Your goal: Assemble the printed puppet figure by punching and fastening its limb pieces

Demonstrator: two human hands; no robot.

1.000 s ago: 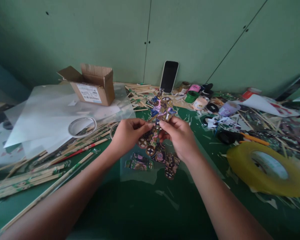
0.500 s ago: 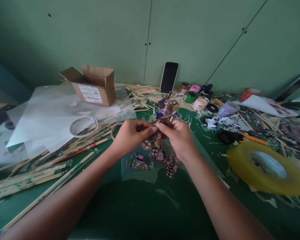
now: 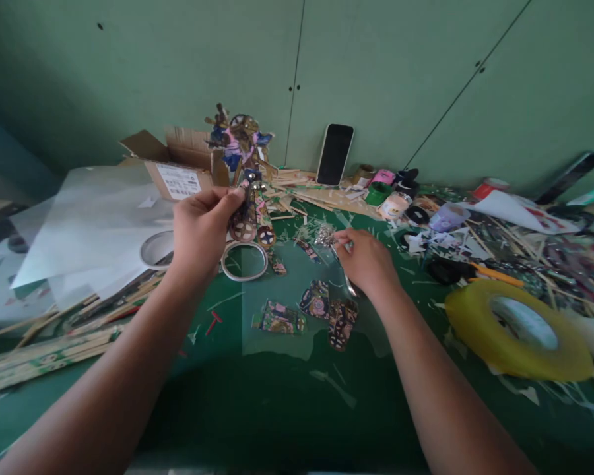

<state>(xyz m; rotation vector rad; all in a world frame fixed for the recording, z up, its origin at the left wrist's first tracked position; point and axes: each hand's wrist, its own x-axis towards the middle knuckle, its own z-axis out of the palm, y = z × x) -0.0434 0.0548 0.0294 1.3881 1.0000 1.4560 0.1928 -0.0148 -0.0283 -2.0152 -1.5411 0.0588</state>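
My left hand (image 3: 200,227) is raised at centre left, pinched shut on a colourful cut-out puppet figure (image 3: 242,171) that stands upright in front of the cardboard box (image 3: 178,168). My right hand (image 3: 366,260) rests low on the green mat, its fingers closed around a thin metal tool (image 3: 344,267) next to a small pile of shiny metal bits (image 3: 324,234). Three loose patterned cut-out pieces (image 3: 317,310) lie on a clear plastic sheet (image 3: 282,310) between my forearms.
A phone (image 3: 334,154) leans on the green wall. Tape rings (image 3: 244,260) lie beside clear sheets (image 3: 89,231). A big yellow tape roll (image 3: 519,330) sits at right. Bamboo sticks (image 3: 44,349) cover the left; small jars (image 3: 396,201), scraps and a black-orange tool (image 3: 470,270) crowd the back right.
My left hand lifted the puppet figure up and to the left. My right hand let go of it and dropped to the mat by the metal bits.
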